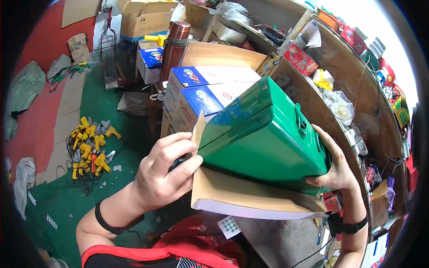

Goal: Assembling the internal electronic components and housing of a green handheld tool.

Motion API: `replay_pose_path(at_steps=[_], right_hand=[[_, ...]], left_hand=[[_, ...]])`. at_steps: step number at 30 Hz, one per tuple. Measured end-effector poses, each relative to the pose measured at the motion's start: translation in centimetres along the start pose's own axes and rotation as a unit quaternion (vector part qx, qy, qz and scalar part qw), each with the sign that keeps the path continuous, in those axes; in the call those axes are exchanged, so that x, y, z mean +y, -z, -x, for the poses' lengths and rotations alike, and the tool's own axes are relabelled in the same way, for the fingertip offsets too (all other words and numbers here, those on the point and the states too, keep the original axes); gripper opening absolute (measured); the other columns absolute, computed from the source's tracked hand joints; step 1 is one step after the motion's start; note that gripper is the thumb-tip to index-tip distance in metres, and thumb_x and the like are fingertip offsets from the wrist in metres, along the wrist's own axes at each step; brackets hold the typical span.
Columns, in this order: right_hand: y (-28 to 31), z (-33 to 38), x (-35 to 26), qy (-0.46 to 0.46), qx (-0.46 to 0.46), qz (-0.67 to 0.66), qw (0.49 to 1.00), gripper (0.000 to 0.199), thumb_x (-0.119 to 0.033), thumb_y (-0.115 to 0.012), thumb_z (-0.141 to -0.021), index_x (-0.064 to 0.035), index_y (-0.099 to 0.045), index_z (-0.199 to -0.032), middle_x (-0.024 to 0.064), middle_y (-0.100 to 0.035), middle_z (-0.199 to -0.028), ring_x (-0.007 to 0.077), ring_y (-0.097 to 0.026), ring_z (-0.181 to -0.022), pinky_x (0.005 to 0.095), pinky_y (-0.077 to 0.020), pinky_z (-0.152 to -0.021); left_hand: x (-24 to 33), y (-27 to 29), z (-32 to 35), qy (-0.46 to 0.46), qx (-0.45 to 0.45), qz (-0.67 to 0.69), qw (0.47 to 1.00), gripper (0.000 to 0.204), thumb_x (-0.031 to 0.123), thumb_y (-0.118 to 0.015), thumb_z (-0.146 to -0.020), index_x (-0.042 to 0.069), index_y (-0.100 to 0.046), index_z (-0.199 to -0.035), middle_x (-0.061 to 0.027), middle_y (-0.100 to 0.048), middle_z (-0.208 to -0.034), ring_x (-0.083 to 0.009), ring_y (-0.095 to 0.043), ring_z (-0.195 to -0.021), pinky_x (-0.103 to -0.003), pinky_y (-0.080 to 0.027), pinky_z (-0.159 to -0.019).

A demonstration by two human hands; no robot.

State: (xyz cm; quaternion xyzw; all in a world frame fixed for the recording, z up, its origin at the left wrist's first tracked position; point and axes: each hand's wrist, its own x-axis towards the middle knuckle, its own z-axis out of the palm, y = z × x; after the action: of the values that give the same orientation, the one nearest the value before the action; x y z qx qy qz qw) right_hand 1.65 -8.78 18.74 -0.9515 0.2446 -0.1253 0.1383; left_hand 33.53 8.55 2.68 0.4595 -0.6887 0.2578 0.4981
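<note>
A shiny green metal case with latches on its right side sits tilted, partly inside an open cardboard carton. My right hand grips the case at its latch end, thumb on the near face and fingers round the far edge. On the other side, my left hand is closed on the carton's raised brown flap. Something dark shows between the left fingers and the flap, too hidden to name. The lower part of the case is out of sight behind the carton's near wall.
Blue-and-white printed boxes stand just beyond the case, with a reddish-brown thermos flask behind. Cluttered wooden shelves curve along the right. A pile of yellow heat-gun-like tools with cords lies on the green floor at left.
</note>
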Motion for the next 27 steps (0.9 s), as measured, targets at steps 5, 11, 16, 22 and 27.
replay_pose_path(at_steps=[5,11,16,22,27], right_hand=[[0.5,-0.7,-0.9,-0.016,-0.02,-0.01,1.0,0.106,-0.024,-0.083,-0.051,-0.0006,-0.04,-0.145,0.0181,-0.054,-0.134,0.032,-0.051,-0.127,0.0425,-0.0308,-0.114],[2.7,0.0,0.0,-0.083,-0.038,-0.076,0.993,0.108,-0.029,-0.086,-0.051,0.0002,-0.041,-0.145,0.0168,-0.053,-0.137,0.0291,-0.048,-0.131,0.0402,-0.0306,-0.114],[2.8,-1.4,0.5,-0.026,-0.093,-0.035,0.995,0.108,-0.03,-0.088,-0.051,0.0004,-0.042,-0.145,0.0179,-0.054,-0.134,0.0299,-0.052,-0.124,0.0397,-0.0351,-0.11],[1.0,-0.5,-1.0,-0.047,-0.166,-0.004,0.985,0.1,-0.044,-0.086,-0.066,-0.007,-0.041,-0.148,0.0208,-0.046,-0.138,0.0335,-0.046,-0.126,0.0418,-0.0362,-0.108],[1.9,2.4,-0.2,-0.119,-0.04,-0.032,0.992,0.049,-0.031,-0.064,-0.093,-0.0028,-0.057,-0.132,0.0166,-0.057,-0.127,0.0305,-0.053,-0.122,0.0379,-0.0381,-0.105]], left_hand=[[-0.3,0.0,0.1,0.029,0.001,0.008,1.0,0.046,0.004,-0.079,-0.056,0.004,-0.064,-0.099,-0.0107,-0.052,-0.107,-0.0344,-0.06,-0.101,-0.04,-0.054,-0.082],[0.2,-0.6,-0.2,-0.001,0.005,-0.019,1.0,0.033,0.009,-0.079,-0.056,0.005,-0.067,-0.087,-0.0081,-0.052,-0.1,-0.0303,-0.059,-0.095,-0.036,-0.053,-0.072],[0.4,-1.5,0.1,-0.016,0.017,-0.014,1.0,0.033,0.008,-0.079,-0.055,0.004,-0.066,-0.085,-0.0079,-0.052,-0.102,-0.0297,-0.058,-0.095,-0.034,-0.054,-0.072],[1.0,-1.5,-0.3,-0.017,0.032,-0.007,0.999,0.034,0.005,-0.078,-0.058,0.006,-0.067,-0.091,-0.0069,-0.054,-0.099,-0.0295,-0.06,-0.089,-0.034,-0.054,-0.072],[0.8,-1.7,-0.2,-0.019,0.004,0.04,0.999,0.047,0.017,-0.085,-0.07,0.009,-0.062,-0.109,-0.0097,-0.052,-0.112,-0.03,-0.062,-0.093,-0.035,-0.058,-0.075]])
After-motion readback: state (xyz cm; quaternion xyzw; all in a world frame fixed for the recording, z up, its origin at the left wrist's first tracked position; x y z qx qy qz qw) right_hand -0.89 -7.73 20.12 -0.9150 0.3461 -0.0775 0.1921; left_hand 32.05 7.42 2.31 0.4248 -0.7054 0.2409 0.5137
